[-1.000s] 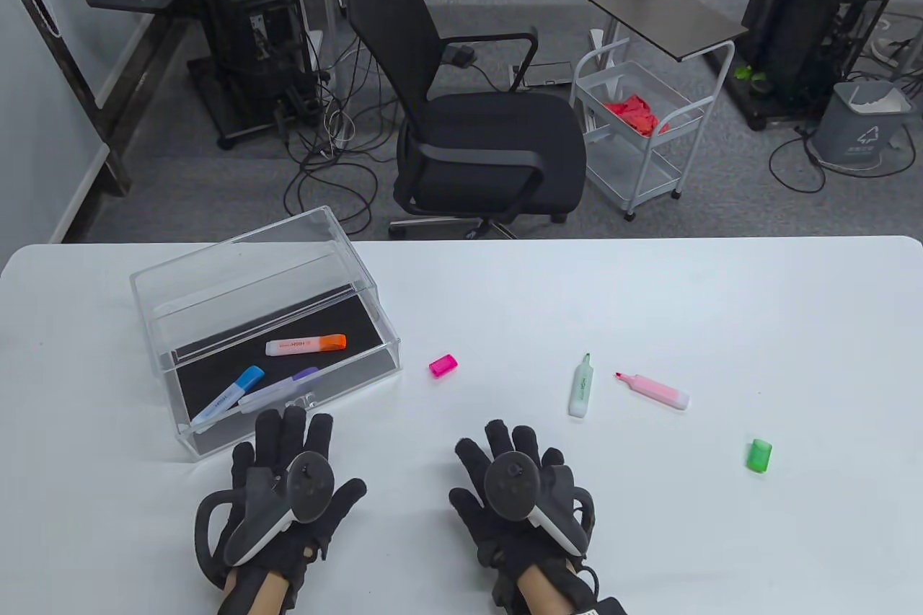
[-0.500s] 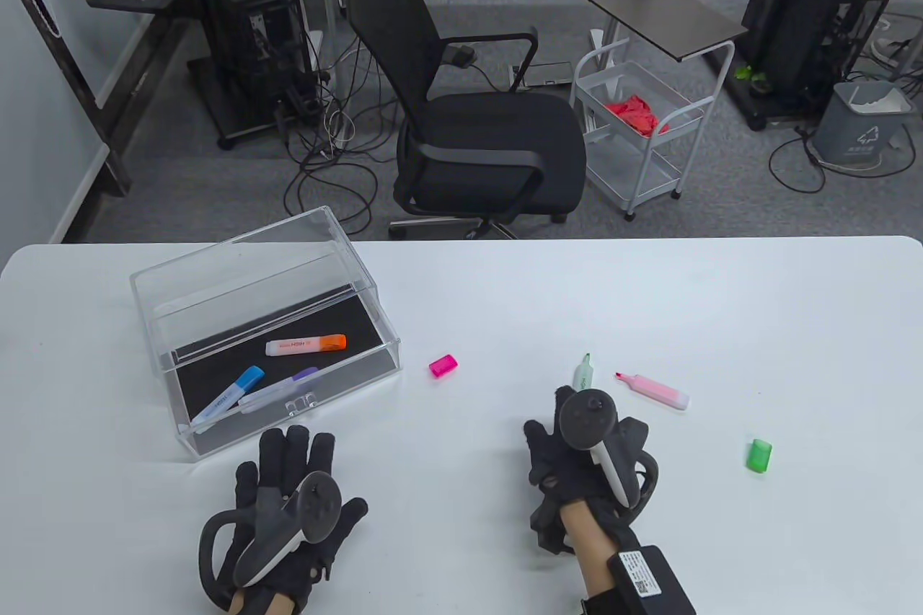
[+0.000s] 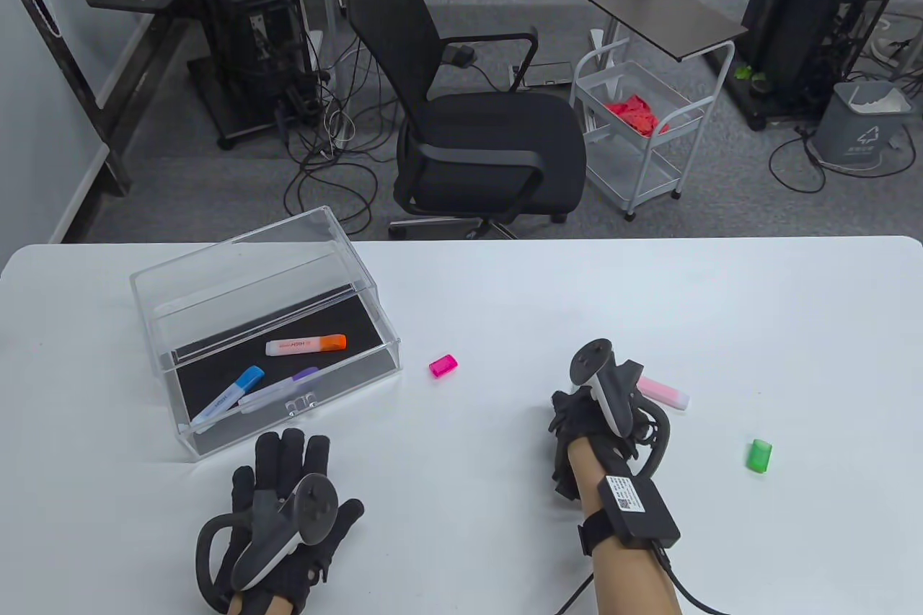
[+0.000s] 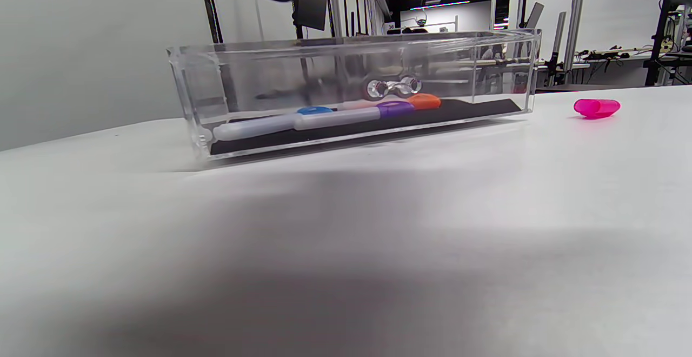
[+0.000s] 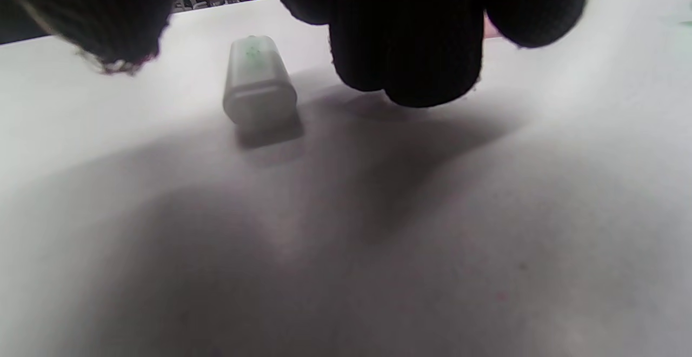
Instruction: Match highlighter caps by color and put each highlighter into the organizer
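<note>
1. Right hand hangs over the green highlighter, fingers above it, nothing gripped.
2. Left hand lies flat, near the organizer.
3. Pinch mid-barrel; then fetch the green cap, far right.

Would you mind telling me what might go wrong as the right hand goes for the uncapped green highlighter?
1. The right hand hovers over the green highlighter, which lies close to the pink highlighter; the fingers may nudge either one.
2. Both are uncapped, so a tip could mark the white table.
3. The green cap and pink cap lie loose and far apart, inviting a mismatch.
</note>
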The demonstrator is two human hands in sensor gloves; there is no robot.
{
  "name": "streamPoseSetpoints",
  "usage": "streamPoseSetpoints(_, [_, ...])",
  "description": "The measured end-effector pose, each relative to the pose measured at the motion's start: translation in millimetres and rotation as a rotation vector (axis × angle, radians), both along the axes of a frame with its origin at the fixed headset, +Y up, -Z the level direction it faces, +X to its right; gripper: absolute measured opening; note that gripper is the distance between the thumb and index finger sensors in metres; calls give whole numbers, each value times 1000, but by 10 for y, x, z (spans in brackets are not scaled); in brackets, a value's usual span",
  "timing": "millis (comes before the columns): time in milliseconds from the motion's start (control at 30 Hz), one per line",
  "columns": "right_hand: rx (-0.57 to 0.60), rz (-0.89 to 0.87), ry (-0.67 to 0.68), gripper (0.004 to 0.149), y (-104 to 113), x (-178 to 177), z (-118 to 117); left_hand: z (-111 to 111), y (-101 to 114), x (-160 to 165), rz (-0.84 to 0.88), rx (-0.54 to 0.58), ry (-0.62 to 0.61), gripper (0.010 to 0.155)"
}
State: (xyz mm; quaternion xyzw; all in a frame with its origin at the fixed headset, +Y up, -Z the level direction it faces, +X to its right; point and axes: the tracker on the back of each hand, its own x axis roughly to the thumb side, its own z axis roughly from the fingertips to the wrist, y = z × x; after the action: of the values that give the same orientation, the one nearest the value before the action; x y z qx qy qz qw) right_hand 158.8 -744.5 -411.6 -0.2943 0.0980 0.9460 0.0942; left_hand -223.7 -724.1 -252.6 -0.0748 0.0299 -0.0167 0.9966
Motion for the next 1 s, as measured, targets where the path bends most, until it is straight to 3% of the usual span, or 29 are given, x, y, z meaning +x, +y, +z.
streamPoseSetpoints(267, [-100,131,-31,70,-114,-77,-235,-15,-27,-10,-2,-14,6,93])
streamPoseSetpoints(600, [-124,192,-6,56,-120,-122,-243,-29,-61,-19,29,-13,-13,92])
streamPoseSetpoints(833, [-17,140,119,59,-97,-122,-104,-50,-82,-36,115,-24,-25,92])
streamPoseSetpoints(1000, [101,68,230,60,101,-221,68,-82,-148,-45,229,-83,-38,92])
